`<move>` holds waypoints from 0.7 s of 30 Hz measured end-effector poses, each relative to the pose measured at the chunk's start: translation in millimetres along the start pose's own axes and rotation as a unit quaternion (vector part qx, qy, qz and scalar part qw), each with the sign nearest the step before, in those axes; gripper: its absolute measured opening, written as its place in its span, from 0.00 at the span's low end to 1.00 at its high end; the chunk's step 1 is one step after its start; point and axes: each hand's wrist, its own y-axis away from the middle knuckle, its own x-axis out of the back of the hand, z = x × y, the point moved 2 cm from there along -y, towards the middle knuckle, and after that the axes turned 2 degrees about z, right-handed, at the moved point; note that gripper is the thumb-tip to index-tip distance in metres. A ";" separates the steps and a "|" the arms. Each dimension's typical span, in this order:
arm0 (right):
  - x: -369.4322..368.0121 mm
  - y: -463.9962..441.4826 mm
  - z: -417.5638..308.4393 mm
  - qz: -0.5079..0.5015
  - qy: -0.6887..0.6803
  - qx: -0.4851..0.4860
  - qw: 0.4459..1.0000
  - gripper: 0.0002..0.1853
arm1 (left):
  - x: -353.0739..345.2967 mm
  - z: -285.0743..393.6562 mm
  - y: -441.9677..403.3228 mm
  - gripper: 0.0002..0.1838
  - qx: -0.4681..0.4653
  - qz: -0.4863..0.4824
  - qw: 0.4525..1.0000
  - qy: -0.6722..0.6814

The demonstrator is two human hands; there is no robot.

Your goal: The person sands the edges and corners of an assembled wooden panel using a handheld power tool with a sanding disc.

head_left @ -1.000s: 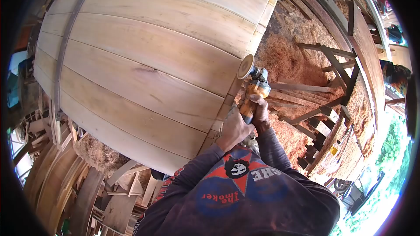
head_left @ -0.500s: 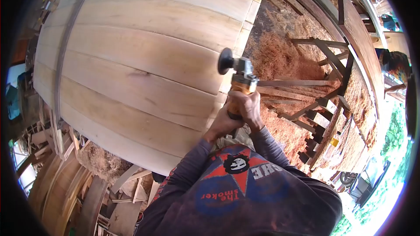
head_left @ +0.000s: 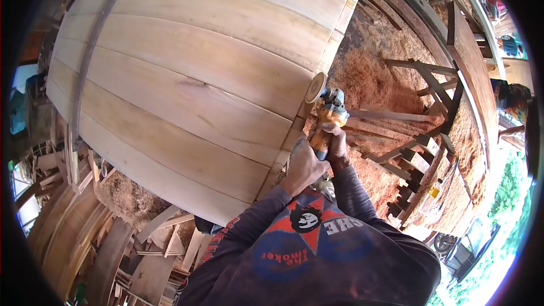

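Both my hands are wrapped round an orange and grey angle grinder (head_left: 332,114), held near the edge of a large pale plank panel (head_left: 187,90). My left hand (head_left: 305,169) closes round the rear of its body, and my right hand (head_left: 338,146) grips the other side, nearer the head. The round disc (head_left: 315,87) faces the panel at its right edge; whether it touches the wood I cannot tell. Long seams run between the planks, and a dark mark shows near the panel's middle.
A dark strip (head_left: 96,39) crosses the panel's far left. Reddish sawdust (head_left: 374,79) and wooden frames (head_left: 439,93) lie to the right. Curved boards (head_left: 71,232) and scraps fill the lower left. Part of another person (head_left: 513,99) shows at the far right.
Compared with half a second ago, the grinder and both hands are farther right and slightly lower. The disc has turned, so its pale face shows again.
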 end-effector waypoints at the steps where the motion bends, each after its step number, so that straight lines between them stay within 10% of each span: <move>1: -0.4 -2.7 1.3 -0.002 0.000 0.001 1.000 0.23 | 1.7 -1.0 -1.2 0.46 -0.002 0.002 1.000 -0.001; 7: -40.4 11.0 -13.6 0.074 0.161 0.108 0.978 0.12 | 23.4 -6.5 -13.4 0.39 0.011 -0.037 0.997 0.062; 10: -72.8 21.2 -26.6 0.114 0.363 0.163 0.911 0.11 | 18.3 -19.3 -23.1 0.33 0.027 -0.195 0.898 0.395; 13: -72.8 24.8 -36.7 0.063 0.396 0.198 0.894 0.16 | 12.5 -12.1 -18.2 0.32 0.003 -0.156 0.896 0.415; 16: -40.4 23.2 -44.7 0.054 0.344 0.253 0.902 0.17 | 20.5 21.3 -13.9 0.35 -0.033 -0.101 0.976 0.192; 21: -2.0 -5.2 -37.8 0.005 0.064 0.020 0.998 0.17 | 4.7 38.5 -12.7 0.39 0.014 -0.037 0.999 0.019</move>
